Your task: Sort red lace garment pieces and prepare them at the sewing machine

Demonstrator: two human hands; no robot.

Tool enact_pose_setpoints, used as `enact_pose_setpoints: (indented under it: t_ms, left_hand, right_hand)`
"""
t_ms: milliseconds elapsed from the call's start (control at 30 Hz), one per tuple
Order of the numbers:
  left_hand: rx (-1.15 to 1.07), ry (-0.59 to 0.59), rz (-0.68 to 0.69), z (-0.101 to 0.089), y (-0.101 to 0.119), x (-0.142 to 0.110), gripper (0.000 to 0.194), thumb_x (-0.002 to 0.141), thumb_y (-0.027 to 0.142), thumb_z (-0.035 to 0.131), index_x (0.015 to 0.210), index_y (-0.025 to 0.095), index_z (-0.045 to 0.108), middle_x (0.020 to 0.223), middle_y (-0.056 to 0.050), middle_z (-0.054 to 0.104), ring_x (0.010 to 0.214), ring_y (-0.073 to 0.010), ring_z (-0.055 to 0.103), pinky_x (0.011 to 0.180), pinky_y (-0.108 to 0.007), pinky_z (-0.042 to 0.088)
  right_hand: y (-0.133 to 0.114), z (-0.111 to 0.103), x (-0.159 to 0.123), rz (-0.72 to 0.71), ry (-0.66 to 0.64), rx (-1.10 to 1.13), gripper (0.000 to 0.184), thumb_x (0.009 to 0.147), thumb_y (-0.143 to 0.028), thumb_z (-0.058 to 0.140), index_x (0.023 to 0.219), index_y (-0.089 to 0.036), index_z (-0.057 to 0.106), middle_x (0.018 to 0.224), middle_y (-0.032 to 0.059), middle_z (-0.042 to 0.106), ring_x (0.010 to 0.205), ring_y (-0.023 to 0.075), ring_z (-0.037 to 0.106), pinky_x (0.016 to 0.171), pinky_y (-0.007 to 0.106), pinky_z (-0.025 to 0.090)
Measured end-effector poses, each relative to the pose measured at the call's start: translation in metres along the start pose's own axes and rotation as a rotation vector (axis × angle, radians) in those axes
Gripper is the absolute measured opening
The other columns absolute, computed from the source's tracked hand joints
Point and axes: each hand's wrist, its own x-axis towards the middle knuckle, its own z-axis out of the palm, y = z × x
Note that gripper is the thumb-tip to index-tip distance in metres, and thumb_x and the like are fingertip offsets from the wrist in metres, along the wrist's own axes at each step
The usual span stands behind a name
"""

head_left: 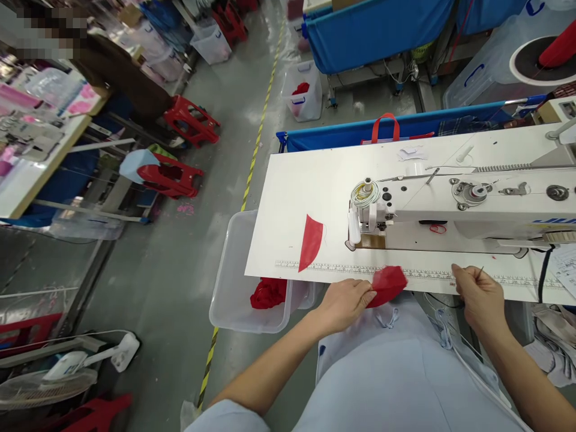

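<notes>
My left hand (346,303) is closed on a folded red fabric piece (387,284) at the near edge of the white sewing table (297,198). My right hand (477,294), a little to the right along the same edge, pinches a thin dark tool that I cannot make out clearly. A second red fabric piece (311,241) lies flat on the table left of the white sewing machine (459,210). The machine's needle area (375,231) is just beyond my left hand.
A clear plastic bin (234,288) with red fabric (269,293) stands on the floor at the table's left. Red stools (173,174) and a fan (67,369) sit across the aisle. Blue cloth bins (373,27) stand behind the table.
</notes>
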Motion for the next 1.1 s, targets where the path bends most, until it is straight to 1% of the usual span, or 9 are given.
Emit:
enact_pose_setpoints:
  t_ms: [133, 367, 567, 700, 800, 867, 933, 1000, 1100]
  left_hand:
    - [-0.199, -0.002, -0.019, -0.002, -0.003, -0.002, 0.018, 0.097, 0.027, 0.043, 0.096, 0.021, 0.061, 0.095, -0.004, 0.064, 0.081, -0.0162, 0.059, 0.072, -0.029, 0.046]
    - [-0.422, 0.257, -0.12, 0.008, -0.009, 0.0, 0.005, 0.086, 0.023, 0.061, 0.084, 0.021, 0.065, 0.086, -0.002, 0.062, 0.078, -0.0159, 0.056, 0.069, -0.028, 0.045]
    - [-0.658, 0.567, -0.211, 0.008, -0.013, -0.002, 0.021, 0.081, 0.032, 0.067, 0.067, 0.019, 0.058, 0.069, 0.003, 0.051, 0.063, -0.0115, 0.045, 0.061, -0.025, 0.039]
    - [-0.787, 0.531, -0.289, 0.016, -0.025, 0.008, 0.02, 0.083, 0.033, 0.062, 0.072, 0.019, 0.053, 0.065, 0.005, 0.049, 0.06, -0.0106, 0.044, 0.06, -0.024, 0.037]
    - [-0.567, 0.422, -0.336, 0.027, -0.036, 0.025, 0.01, 0.089, 0.02, 0.051, 0.08, 0.018, 0.054, 0.076, 0.0, 0.057, 0.07, -0.0137, 0.053, 0.068, -0.027, 0.043]
    - [-0.302, 0.375, -0.363, 0.034, -0.038, 0.038, 0.014, 0.091, 0.012, 0.045, 0.092, 0.016, 0.058, 0.092, -0.007, 0.063, 0.084, -0.0181, 0.059, 0.078, -0.034, 0.047]
    - [-0.028, 0.366, -0.319, 0.04, -0.035, 0.05, 0.021, 0.093, 0.014, 0.047, 0.11, 0.016, 0.06, 0.112, -0.014, 0.062, 0.105, -0.0253, 0.06, 0.094, -0.045, 0.045]
    - [0.174, 0.339, -0.125, 0.046, -0.026, 0.063, 0.031, 0.093, 0.025, 0.055, 0.124, 0.019, 0.057, 0.13, -0.016, 0.057, 0.126, -0.0314, 0.051, 0.108, -0.056, 0.035]
    - [0.272, 0.246, 0.23, 0.049, -0.014, 0.085, 0.043, 0.091, 0.035, 0.06, 0.132, 0.022, 0.053, 0.133, -0.012, 0.059, 0.136, -0.0303, 0.043, 0.116, -0.055, 0.026]
  right_hand:
    - [-0.006, -0.007, 0.004, 0.016, 0.047, 0.019, 0.052, 0.069, -0.043, 0.079, 0.047, -0.025, 0.035, 0.047, -0.0074, 0.033, 0.047, 0.0103, 0.027, 0.047, 0.029, 0.024]
    - [-0.007, -0.013, 0.007, 0.01, 0.133, 0.012, 0.054, 0.068, -0.045, 0.082, 0.043, -0.025, 0.039, 0.045, -0.0048, 0.036, 0.044, 0.0102, 0.032, 0.045, 0.031, 0.027]
    - [0.006, -0.02, 0.017, 0.037, 0.233, 0.036, 0.051, 0.069, -0.043, 0.08, 0.047, -0.027, 0.037, 0.043, -0.0054, 0.035, 0.04, 0.0105, 0.033, 0.041, 0.031, 0.026]
    - [0.009, -0.021, 0.017, 0.039, 0.22, 0.036, 0.052, 0.067, -0.045, 0.081, 0.047, -0.026, 0.037, 0.043, -0.0061, 0.035, 0.041, 0.0106, 0.032, 0.042, 0.031, 0.026]
    - [0.003, -0.014, 0.008, 0.007, 0.133, -0.005, 0.051, 0.068, -0.048, 0.079, 0.048, -0.025, 0.038, 0.046, -0.0057, 0.035, 0.044, 0.0106, 0.03, 0.044, 0.03, 0.026]
    - [-0.005, -0.006, -0.001, -0.054, 0.015, -0.093, 0.051, 0.07, -0.051, 0.076, 0.049, -0.025, 0.037, 0.048, -0.0065, 0.032, 0.046, 0.0105, 0.027, 0.045, 0.03, 0.026]
    - [-0.015, 0.003, -0.012, -0.127, -0.116, -0.187, 0.053, 0.075, -0.053, 0.071, 0.051, -0.024, 0.034, 0.05, -0.007, 0.027, 0.048, 0.0105, 0.024, 0.045, 0.029, 0.025]
    - [-0.026, 0.012, -0.022, -0.203, -0.236, -0.244, 0.053, 0.08, -0.054, 0.066, 0.053, -0.024, 0.031, 0.051, -0.0068, 0.025, 0.048, 0.0107, 0.024, 0.045, 0.028, 0.024]
    - [-0.041, 0.022, -0.034, -0.358, -0.348, -0.296, 0.052, 0.085, -0.052, 0.062, 0.055, -0.024, 0.031, 0.052, -0.0061, 0.027, 0.049, 0.011, 0.026, 0.046, 0.028, 0.024]
